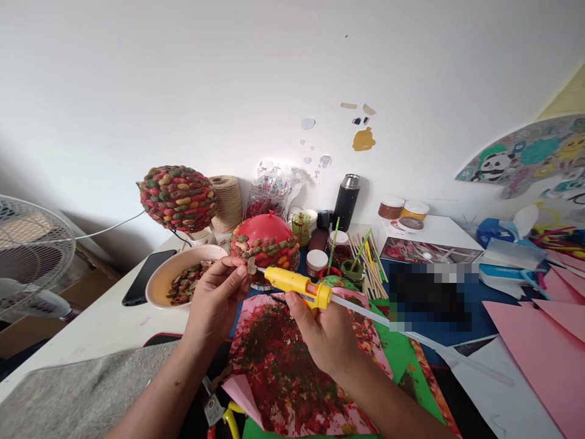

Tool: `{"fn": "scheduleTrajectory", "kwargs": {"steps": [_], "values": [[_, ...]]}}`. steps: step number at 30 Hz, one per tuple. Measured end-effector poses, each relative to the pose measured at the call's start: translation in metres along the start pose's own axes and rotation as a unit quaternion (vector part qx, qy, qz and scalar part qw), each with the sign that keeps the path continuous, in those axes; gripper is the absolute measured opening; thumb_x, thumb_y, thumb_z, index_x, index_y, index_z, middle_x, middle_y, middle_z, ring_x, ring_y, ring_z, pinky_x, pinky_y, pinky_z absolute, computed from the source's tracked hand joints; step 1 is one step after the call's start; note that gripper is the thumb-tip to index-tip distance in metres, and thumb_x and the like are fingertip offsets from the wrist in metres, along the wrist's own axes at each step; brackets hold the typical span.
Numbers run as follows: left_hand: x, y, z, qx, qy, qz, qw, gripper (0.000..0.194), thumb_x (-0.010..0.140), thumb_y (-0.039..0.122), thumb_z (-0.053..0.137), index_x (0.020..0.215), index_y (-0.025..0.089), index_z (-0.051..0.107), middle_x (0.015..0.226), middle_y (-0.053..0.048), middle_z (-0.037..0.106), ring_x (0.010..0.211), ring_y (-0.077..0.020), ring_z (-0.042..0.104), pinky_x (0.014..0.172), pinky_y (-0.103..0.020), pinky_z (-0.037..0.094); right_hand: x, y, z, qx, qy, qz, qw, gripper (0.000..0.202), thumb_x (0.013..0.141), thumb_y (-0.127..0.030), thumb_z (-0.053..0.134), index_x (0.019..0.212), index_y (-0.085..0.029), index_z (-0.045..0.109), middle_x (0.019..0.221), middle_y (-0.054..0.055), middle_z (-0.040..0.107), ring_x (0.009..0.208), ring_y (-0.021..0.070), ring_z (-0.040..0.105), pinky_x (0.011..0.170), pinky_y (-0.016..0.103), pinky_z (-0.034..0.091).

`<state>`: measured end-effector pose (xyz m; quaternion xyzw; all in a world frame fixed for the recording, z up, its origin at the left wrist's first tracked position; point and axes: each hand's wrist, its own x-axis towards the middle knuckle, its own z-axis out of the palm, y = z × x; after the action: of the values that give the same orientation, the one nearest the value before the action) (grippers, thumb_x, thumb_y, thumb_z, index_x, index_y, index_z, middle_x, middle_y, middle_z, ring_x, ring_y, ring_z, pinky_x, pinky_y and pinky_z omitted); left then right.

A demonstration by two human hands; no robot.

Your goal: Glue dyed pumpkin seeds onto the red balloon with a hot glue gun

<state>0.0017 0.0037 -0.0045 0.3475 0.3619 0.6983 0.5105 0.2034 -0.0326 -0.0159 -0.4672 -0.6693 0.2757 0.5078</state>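
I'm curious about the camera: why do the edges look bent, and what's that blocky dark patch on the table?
Head view: wide-lens distortion bows the fan and table edge; the blocky patch is deliberate pixelation; daylight is soft, with glare on the red balloon; the left hand and the glue gun in the right hand stay sharp.

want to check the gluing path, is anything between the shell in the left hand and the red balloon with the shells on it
Nothing visible blocks it. The left hand pinches a small shell at the glue gun nozzle, held by the right hand. The red balloon sits just behind the shell, with only open air between.
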Motion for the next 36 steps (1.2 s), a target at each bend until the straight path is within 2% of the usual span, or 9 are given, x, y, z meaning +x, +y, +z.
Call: {"fn": "scheduleTrajectory", "kwargs": {"steps": [7, 10, 13, 16, 22, 25, 28, 31, 36], "values": [[0.000, 0.000, 0.000, 0.001, -0.002, -0.002, 1.000, 0.043, 0.057, 0.041, 0.113, 0.079, 0.020, 0.083, 0.065, 0.001, 0.064, 0.055, -0.0088, 0.051, 0.049, -0.018, 0.040, -0.002, 0.005, 0.002, 0.006, -0.004, 0.019, 1.000, 0.056, 0.108, -0.062, 0.058, 0.068, -0.024, 0.066, 0.053, -0.002, 0.053, 0.047, 0.0159, 0.052, 0.047, 0.028, 0.038], [0.002, 0.001, -0.002, 0.005, 0.002, 0.006, 1.000, 0.044, 0.057, 0.042, 0.113, 0.080, 0.020, 0.082, 0.064, 0.002, 0.063, 0.055, -0.0089, 0.051, 0.049, -0.018, 0.039, -0.001, 0.008, 0.004, 0.040, -0.006, 0.039, 0.998, 0.054, 0.106, -0.066, 0.059, 0.075, -0.022, 0.069, 0.056, -0.001, 0.059, 0.050, 0.0167, 0.057, 0.049, 0.027, 0.043], [0.006, 0.007, -0.006, 0.012, 0.008, 0.028, 1.000, 0.044, 0.058, 0.044, 0.112, 0.081, 0.022, 0.081, 0.060, 0.004, 0.059, 0.053, -0.0091, 0.048, 0.049, -0.019, 0.039, 0.002, 0.009, 0.003, 0.090, 0.002, 0.061, 0.994, 0.056, 0.105, -0.071, 0.060, 0.079, -0.022, 0.068, 0.052, -0.003, 0.054, 0.046, 0.0158, 0.053, 0.047, 0.027, 0.043], [0.010, 0.023, -0.012, 0.026, 0.048, 0.072, 0.996, 0.046, 0.056, 0.045, 0.112, 0.079, 0.023, 0.079, 0.059, 0.004, 0.058, 0.054, -0.0100, 0.048, 0.048, -0.019, 0.038, 0.009, 0.009, -0.002, 0.141, 0.020, 0.079, 0.987, 0.061, 0.104, -0.078, 0.060, 0.079, -0.022, 0.067, 0.048, -0.005, 0.049, 0.041, 0.0146, 0.049, 0.043, 0.026, 0.040], [0.026, 0.080, -0.021, 0.089, 0.153, 0.251, 0.952, 0.049, 0.051, 0.032, 0.113, 0.077, 0.021, 0.072, 0.062, 0.005, 0.064, 0.059, -0.0120, 0.055, 0.050, -0.022, 0.039, 0.026, 0.008, -0.015, 0.231, 0.078, 0.093, 0.965, 0.073, 0.093, -0.093, 0.062, 0.079, -0.022, 0.069, 0.042, -0.007, 0.046, 0.037, 0.0143, 0.049, 0.043, 0.026, 0.041], [0.034, 0.096, -0.016, 0.126, 0.155, 0.284, 0.938, 0.048, 0.053, 0.030, 0.110, 0.080, 0.022, 0.070, 0.064, 0.007, 0.065, 0.057, -0.0118, 0.055, 0.050, -0.022, 0.039, 0.030, 0.008, -0.018, 0.258, 0.084, 0.109, 0.956, 0.074, 0.092, -0.094, 0.063, 0.080, -0.021, 0.069, 0.042, -0.008, 0.045, 0.036, 0.0140, 0.049, 0.042, 0.026, 0.040], [0.035, 0.090, -0.002, 0.224, 0.099, 0.269, 0.932, 0.037, 0.065, 0.032, 0.105, 0.089, 0.022, 0.079, 0.073, 0.003, 0.075, 0.062, -0.0140, 0.059, 0.058, -0.026, 0.045, 0.032, 0.009, -0.019, 0.271, 0.085, 0.107, 0.953, 0.071, 0.093, -0.090, 0.065, 0.082, -0.020, 0.071, 0.042, -0.009, 0.045, 0.036, 0.0136, 0.050, 0.043, 0.026, 0.040], [0.032, 0.073, 0.015, 0.375, 0.007, 0.283, 0.883, 0.026, 0.081, 0.036, 0.097, 0.098, 0.022, 0.084, 0.090, -0.002, 0.082, 0.075, -0.0180, 0.066, 0.068, -0.029, 0.049, 0.034, 0.011, -0.022, 0.269, 0.098, 0.094, 0.954, 0.070, 0.094, -0.089, 0.064, 0.081, -0.021, 0.070, 0.042, -0.008, 0.046, 0.036, 0.0136, 0.049, 0.044, 0.026, 0.040], [0.038, 0.052, 0.041, 0.561, -0.121, 0.403, 0.713, 0.013, 0.100, 0.036, 0.075, 0.099, 0.025, 0.082, 0.095, -0.005, 0.083, 0.078, -0.0222, 0.068, 0.076, -0.035, 0.050, 0.039, 0.013, -0.029, 0.257, 0.118, 0.106, 0.953, 0.071, 0.094, -0.089, 0.063, 0.079, -0.020, 0.072, 0.042, -0.007, 0.049, 0.038, 0.0138, 0.050, 0.046, 0.027, 0.042]]}}
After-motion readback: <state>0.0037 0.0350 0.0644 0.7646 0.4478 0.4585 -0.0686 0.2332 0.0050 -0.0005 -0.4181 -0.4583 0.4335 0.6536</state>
